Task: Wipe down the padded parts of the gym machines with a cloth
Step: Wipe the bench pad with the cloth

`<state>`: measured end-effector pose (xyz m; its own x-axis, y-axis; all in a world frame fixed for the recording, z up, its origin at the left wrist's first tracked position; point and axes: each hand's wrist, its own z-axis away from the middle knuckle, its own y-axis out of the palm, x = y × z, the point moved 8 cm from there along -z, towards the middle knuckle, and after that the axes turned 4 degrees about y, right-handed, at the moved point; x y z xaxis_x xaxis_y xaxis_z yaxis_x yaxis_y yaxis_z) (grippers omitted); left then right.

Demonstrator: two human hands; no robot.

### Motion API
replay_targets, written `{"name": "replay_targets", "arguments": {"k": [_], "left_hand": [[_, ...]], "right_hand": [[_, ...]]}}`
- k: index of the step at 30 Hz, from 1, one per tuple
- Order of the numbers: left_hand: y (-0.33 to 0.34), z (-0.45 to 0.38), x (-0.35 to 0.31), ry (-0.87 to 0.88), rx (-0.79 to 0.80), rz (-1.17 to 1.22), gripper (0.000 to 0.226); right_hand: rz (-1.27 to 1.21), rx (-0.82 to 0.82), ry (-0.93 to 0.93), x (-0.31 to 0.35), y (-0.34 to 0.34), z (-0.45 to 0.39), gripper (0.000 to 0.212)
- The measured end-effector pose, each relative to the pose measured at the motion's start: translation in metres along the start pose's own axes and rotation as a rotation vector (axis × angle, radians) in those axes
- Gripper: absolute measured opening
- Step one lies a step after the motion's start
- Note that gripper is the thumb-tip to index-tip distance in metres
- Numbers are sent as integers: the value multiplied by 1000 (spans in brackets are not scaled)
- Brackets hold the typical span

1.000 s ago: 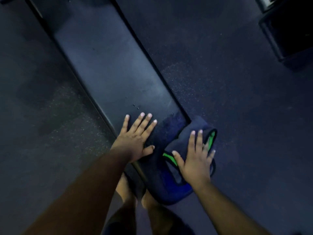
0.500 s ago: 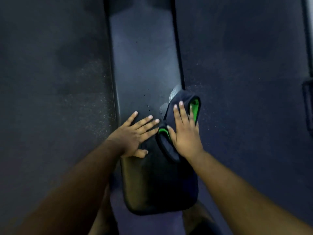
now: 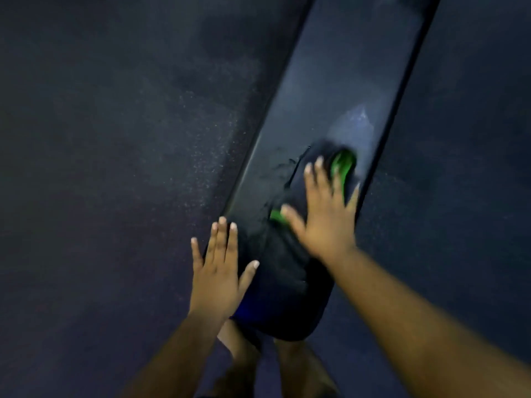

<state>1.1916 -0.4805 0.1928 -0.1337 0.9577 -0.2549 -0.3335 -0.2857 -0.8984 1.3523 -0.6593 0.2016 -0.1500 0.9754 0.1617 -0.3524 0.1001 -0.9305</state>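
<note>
Right hand, fingers spread flat on cloth | unwiped bench pad runs lengthwise beyond your fingertips | left hand flat, bracing.

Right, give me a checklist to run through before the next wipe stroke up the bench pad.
1. Cloth under the wiping hand: ok. The right hand presses flat on the dark cloth with green trim.
2. Cloth on the pad: ok. It lies on the bench pad, near its right edge.
3. Bench steadied: ok. The left hand lies open at the pad's left edge.
4. Path ahead: ok. Nothing lies on the pad beyond the cloth.
5. Moisture to spread: ok. A wet patch sits just ahead of the cloth.
6. Near end wiped: cannot tell, too dark.
</note>
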Motion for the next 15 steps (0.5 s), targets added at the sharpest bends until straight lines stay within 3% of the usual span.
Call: {"name": "replay_targets", "arguments": {"k": [3,5,7,9,11,15], "left_hand": [[9,27,10,-194,40,52,88],[18,39,13,-256,37,95,91],[23,43,16,-284,3,127,93],[26,45,18,-294,-39,155,97],[26,48,18,-313,-82,181,103],[28,74,16,-348,-121,241,117]], "right_hand": [[58,70,-291,30,30,90,84],[90,54,-407,37,25,40,79],[110,4,-331,49,5,-41,77],[64,-51,-111,57,-12,-99,79],[42,-78,-76,88,0,-73,82],[145,57,-706,134,45,78,73]]}}
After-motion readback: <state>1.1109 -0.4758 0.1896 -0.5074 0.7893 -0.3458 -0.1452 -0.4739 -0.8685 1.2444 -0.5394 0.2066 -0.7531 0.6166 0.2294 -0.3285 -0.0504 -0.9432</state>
